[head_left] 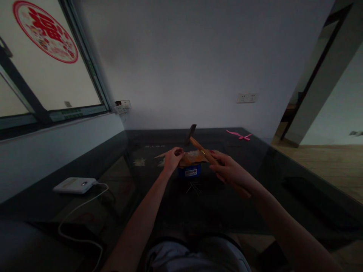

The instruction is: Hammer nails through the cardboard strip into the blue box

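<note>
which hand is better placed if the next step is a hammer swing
Probably the right: the right hand grips the hammer by its wooden handle, with the head pointing away from the person. The left hand is at the blue box's left side.

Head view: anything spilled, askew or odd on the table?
Thin, nail-like pieces lie loose and crossed on the dark table, in front of the blue box, looking scattered. A ragged pale patch left of the box stands out; its cause is unclear.
</note>
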Motion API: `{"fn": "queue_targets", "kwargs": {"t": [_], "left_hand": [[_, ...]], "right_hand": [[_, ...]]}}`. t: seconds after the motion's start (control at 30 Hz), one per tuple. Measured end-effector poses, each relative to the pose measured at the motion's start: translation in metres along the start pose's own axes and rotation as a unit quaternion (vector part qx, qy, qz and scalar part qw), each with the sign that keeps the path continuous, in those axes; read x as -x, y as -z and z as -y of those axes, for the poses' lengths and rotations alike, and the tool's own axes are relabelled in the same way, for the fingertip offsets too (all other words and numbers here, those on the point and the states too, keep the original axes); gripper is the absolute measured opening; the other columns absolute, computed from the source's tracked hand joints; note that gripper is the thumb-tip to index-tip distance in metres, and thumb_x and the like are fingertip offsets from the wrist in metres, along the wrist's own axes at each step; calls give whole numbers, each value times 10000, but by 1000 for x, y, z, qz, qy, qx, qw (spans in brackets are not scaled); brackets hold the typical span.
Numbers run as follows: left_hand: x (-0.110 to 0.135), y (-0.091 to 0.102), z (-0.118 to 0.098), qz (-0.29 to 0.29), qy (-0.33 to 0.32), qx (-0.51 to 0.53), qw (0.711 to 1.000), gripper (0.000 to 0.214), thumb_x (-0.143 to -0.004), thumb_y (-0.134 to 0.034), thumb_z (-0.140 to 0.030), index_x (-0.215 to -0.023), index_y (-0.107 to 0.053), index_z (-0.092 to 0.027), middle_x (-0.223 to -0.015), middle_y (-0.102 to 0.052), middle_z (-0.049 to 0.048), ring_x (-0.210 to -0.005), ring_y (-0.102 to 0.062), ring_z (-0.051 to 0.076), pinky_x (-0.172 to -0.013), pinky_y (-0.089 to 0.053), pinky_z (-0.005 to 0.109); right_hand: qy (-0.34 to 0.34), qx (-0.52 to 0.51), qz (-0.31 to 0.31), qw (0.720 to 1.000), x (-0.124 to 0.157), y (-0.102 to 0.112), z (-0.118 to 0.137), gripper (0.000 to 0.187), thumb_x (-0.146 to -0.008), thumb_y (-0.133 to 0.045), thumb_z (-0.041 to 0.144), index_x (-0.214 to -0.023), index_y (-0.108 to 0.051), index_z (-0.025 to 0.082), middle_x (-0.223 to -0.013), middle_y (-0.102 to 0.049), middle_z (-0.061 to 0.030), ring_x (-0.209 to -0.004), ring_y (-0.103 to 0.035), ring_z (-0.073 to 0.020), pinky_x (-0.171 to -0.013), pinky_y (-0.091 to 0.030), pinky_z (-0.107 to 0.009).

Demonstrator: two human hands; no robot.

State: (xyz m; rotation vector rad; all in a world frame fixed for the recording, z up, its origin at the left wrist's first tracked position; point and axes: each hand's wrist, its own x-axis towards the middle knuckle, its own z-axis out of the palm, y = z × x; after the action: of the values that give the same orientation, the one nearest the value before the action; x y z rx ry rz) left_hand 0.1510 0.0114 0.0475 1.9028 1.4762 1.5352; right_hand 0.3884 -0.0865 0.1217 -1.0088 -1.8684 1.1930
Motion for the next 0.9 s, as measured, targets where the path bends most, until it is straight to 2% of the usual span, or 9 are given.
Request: {"fn": "queue_targets", "kwargs": {"t": [0.3, 0.53, 0.9], "left_hand": [[-1, -2, -2, 4, -10, -50, 999, 104, -744, -611, -218, -785, -672, -144, -754, -686, 39, -694, -627, 144, -653, -474, 244], [0, -1, -2, 8, -2, -56, 998, 102, -739, -614, -212, -788, -673, -144, -752, -685, 38, -692, -626, 145, -655, -474, 246], [0, -2, 3, 10, -10, -50, 999, 79, -739, -615, -197, -782, -667, -154, -757, -682, 40, -707, -631, 154, -670, -485, 266]], "right_hand": [[-10, -24, -3, 1000, 7, 4, -8, 508, -764, -546, 265, -1243, -475, 111, -478, -453, 84, -321, -407, -66, -298, -323, -177], [-15, -34, -7, 999, 11, 4, -6, 532, -757, -546, 249, -1270, -468, 137, -487, -443, 87, -322, -393, -59, -294, -315, -171], [-31, -14, -9, 999, 14, 3, 0, 575, -763, -537, 255, -1305, -429, 98, -471, -437, 85, -331, -394, -67, -305, -317, -178]]}}
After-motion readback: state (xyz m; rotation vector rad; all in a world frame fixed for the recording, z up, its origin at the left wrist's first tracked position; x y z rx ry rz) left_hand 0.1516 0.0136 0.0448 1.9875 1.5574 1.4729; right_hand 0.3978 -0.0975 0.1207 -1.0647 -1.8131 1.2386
